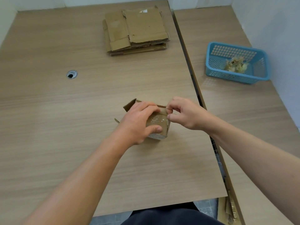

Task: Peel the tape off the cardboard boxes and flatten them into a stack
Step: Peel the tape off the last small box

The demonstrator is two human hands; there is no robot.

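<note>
Head view, near centre of the desk (65, 111): the left hand (142, 120) is gripping a small cardboard box (164, 129), fingers curled over its top and thumb pressing on the near face, holding it down on the desk. The right hand (183, 114) is pinching, thumb against forefinger, at the box's upper right edge, apparently on the end of the clear tape (156, 119) that is covering the near face. One flap (129, 105) is standing open on the far left side.

At the far side a stack of flattened boxes (138, 30) is lying on the desk. On the adjoining desk to the right, a blue basket (211, 62) is holding a wad of peeled tape (235, 64).

Judged progress: most boxes are done. This one is not yet stripped, flattened or stacked.
</note>
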